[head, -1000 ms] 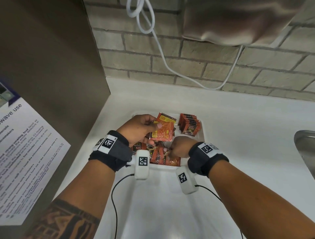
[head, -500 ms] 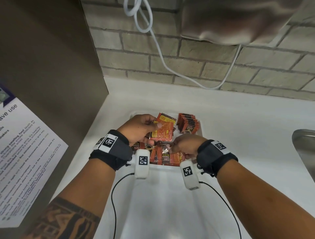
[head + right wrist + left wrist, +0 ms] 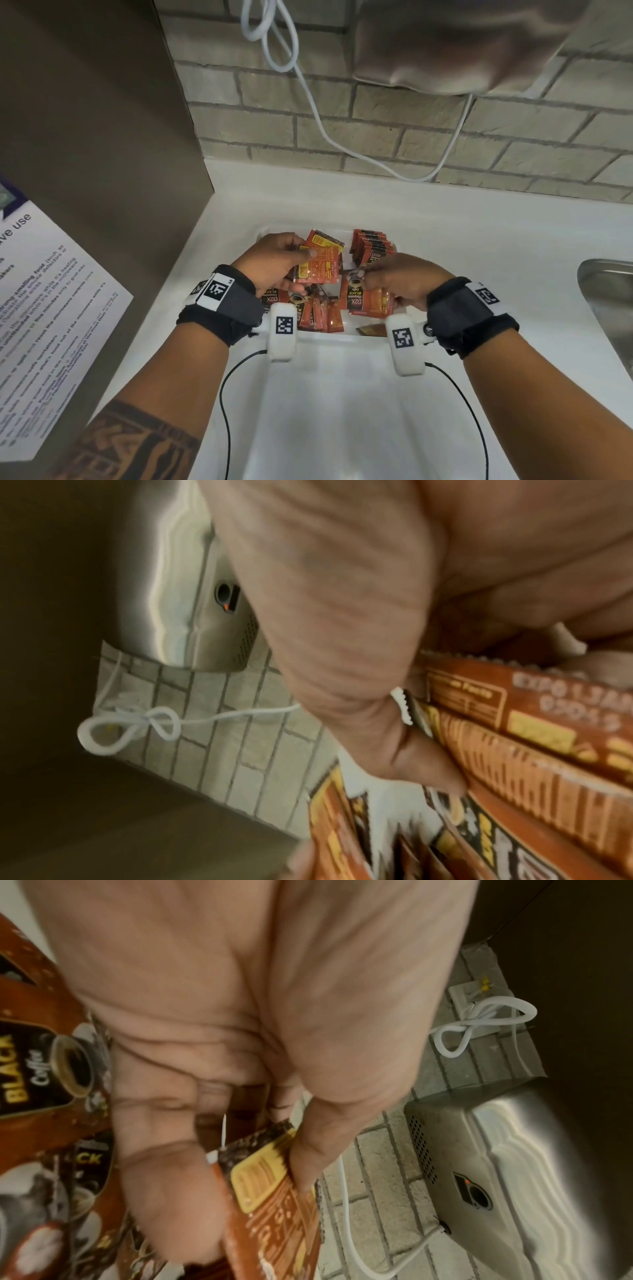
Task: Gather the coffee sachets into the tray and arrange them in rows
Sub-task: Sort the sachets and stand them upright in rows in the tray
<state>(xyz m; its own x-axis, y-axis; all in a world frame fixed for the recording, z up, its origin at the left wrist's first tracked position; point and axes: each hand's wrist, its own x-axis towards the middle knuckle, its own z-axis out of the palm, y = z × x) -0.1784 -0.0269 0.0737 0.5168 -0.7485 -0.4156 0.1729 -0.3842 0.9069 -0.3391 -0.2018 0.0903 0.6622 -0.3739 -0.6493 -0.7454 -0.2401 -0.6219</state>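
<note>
Head view, items on the white bench (image 3: 479, 246), back-left corner by the brick wall (image 3: 376, 137):

White tray (image 3: 329, 337), near rim showing below the wrists. Contents: a row of orange coffee sachets (image 3: 371, 248) standing on edge at the tray's back-right corner; loose sachets (image 3: 320, 315) in a heap along the near edge, printed "D2X BLACK".

Left hand (image 3: 274, 262), over the tray's back-left part, thumb and fingers pinching a small stack of sachets (image 3: 317, 269), back panels up. Left wrist view confirms the pinch: thumb on top, fingers below the stack (image 3: 274, 1191).

Right hand (image 3: 400, 279), over the tray's right side, fingers curled on a single sachet (image 3: 363, 298) held face-up above the heap. Right wrist view blurred; fingers (image 3: 394, 750) lie against several sachets (image 3: 531, 750).

The two hands are close together but not touching.

Also present: steel sink (image 3: 609, 301) at the bench's right edge; wall-mounted metal hand dryer (image 3: 462, 44) above; white cable (image 3: 308, 102) looped on the wall; brown side panel carrying a printed notice (image 3: 51, 308), left.
</note>
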